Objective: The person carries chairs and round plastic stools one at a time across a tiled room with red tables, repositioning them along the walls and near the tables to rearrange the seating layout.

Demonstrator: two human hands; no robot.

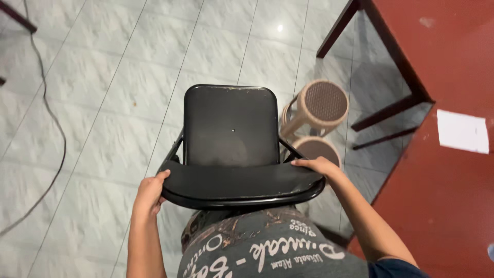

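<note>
Pale grey floor tiles [103, 77] fill most of the head view, crossed by thin grout lines. Near the left edge of the floor, a dark cable [55, 123] is seen trailing in a long curve. At the top left corner, a dark furniture leg is partly shown.

At the centre of the floor, a black folding chair [231, 149] is seen from above and behind. Its seat is lowered flat and its curved backrest lies nearest the camera. The left hand [149, 193] is wrapped around the left end of the backrest, with the fingers [160, 177] curled over the top edge and the thumb underneath. The right hand [319, 167] is laid on the right end of the backrest, fingers closed over the rim. Both grips appear firm; neither hand is spread wide.

Just right of the chair, two round woven stools [316, 105] are standing on the floor, one partly behind the other. Further right, a red-brown bench [442, 62] occupies the right side, its dark frame visible beneath. A white sheet of paper [462, 131] is lying near the bench's right edge.

As judged from the view, the chair is already unfolded and held at both ends. Whether all of its feet rest on the tiles cannot be told, as they are hidden beneath the seat.
</note>
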